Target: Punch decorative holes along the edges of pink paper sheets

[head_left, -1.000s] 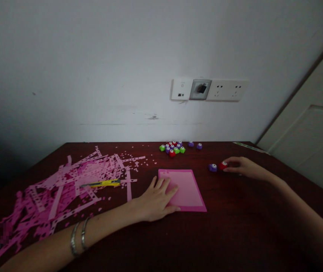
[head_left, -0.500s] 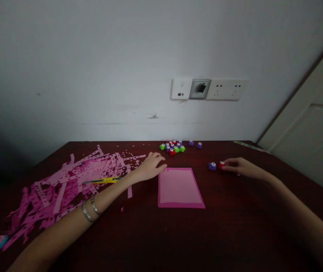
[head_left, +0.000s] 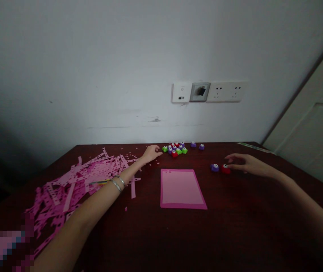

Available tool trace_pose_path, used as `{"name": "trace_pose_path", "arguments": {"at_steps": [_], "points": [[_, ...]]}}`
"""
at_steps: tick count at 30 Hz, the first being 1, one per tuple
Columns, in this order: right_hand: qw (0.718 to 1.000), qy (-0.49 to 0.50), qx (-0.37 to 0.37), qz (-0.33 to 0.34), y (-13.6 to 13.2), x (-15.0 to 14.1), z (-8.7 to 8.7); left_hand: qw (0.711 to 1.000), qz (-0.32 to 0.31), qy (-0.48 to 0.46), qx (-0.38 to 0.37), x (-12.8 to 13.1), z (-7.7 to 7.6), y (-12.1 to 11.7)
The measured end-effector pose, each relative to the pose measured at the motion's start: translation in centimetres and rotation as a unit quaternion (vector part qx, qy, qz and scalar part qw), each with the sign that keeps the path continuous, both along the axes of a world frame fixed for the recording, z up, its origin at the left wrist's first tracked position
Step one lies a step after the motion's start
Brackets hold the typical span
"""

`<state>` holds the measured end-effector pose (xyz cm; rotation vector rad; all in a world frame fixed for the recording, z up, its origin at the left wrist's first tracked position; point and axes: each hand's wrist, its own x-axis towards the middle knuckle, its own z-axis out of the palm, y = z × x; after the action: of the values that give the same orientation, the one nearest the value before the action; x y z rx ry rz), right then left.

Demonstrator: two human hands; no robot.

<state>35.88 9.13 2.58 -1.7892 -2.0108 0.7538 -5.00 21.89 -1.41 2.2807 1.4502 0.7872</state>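
My left hand [head_left: 151,153] is stretched out at the back of the table, thumb and fingers apart, beside a small green craft punch [head_left: 165,149] at the edge of a cluster. That cluster has several small punches in green, purple and red, each with a white top. At the right, my right hand [head_left: 242,165] is open, its fingertips right by a red craft punch [head_left: 225,169]; whether they touch it is hard to tell. A purple craft punch [head_left: 214,167] stands to the left of the red one. Between my hands lies a pink sheet of paper [head_left: 181,189] with a darker pink border.
A heap of punched pink paper strips [head_left: 93,173] covers the table's left side, with tiny cut-outs scattered around. A yellow cutter [head_left: 103,182] lies partly behind my left forearm. Two purple punches [head_left: 193,144] stand near the wall, and sockets [head_left: 228,91] are mounted above.
My left hand has moved away from the pink sheet, back toward the punch cluster. My right fingers have spread and let go of the red craft punch, which stands beside the purple one.
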Motion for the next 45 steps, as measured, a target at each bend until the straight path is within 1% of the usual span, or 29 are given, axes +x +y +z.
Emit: {"name": "trace_pose_path", "arguments": {"at_steps": [4,8,13,16,19,22,24,26,27,29,31,34,36,38,41,45], "points": [[1.000,-0.011,0.024,0.015,-0.2,-0.7,0.9,1.000,-0.018,-0.008,-0.012,1.4,-0.1,2.0],[0.997,-0.036,0.049,0.037,-0.3,-1.4,1.3,0.999,-0.049,-0.012,0.001,2.2,-0.3,2.9],[0.994,-0.040,0.083,0.060,-0.3,-1.7,1.5,0.999,-0.033,-0.029,-0.004,2.4,-0.8,3.5],[0.993,-0.033,0.088,0.072,-0.4,-2.0,1.5,0.999,-0.029,-0.041,-0.011,2.5,-1.0,3.6],[0.992,-0.035,0.088,0.081,-0.5,-2.4,1.8,0.998,-0.031,-0.048,-0.015,2.5,-0.8,3.6],[0.991,-0.040,0.099,0.082,-0.9,-2.8,2.3,0.997,-0.033,-0.065,-0.007,2.4,-0.3,3.2],[0.990,-0.038,0.105,0.081,-1.2,-3.3,2.9,0.995,-0.029,-0.094,0.001,2.2,0.4,2.6],[0.990,-0.032,0.110,0.082,-1.7,-3.8,3.7,0.991,-0.033,-0.130,0.009,2.1,1.6,1.4],[0.989,-0.028,0.114,0.084,-1.9,-4.2,4.1,0.988,-0.048,-0.144,0.015,1.9,2.3,0.6],[0.988,-0.022,0.123,0.093,-2.4,-5.0,4.8,0.981,-0.104,-0.159,0.029,1.7,3.9,-1.4],[0.986,-0.014,0.129,0.103,-2.7,-6.1,5.2,0.974,-0.168,-0.149,0.042,1.5,5.4,-3.9],[0.983,0.003,0.128,0.128,-2.8,-8.3,5.5,0.968,-0.215,-0.116,0.049,1.3,6.8,-7.5],[0.980,0.012,0.123,0.155,-2.7,-10.1,5.5,0.967,-0.234,-0.087,0.052,1.3,6.9,-9.2],[0.977,0.020,0.119,0.176,-2.5,-11.9,5.5,0.965,-0.247,-0.060,0.060,1.4,6.7,-10.1],[0.974,0.065,0.111,0.189,-2.0,-14.3,5.4,0.964,-0.255,-0.041,0.066,1.4,6.3,-10.4],[0.968,0.146,0.083,0.187,-0.9,-16.6,5.0,0.963,-0.253,-0.065,0.062,1.3,6.1,-10.1]]}}
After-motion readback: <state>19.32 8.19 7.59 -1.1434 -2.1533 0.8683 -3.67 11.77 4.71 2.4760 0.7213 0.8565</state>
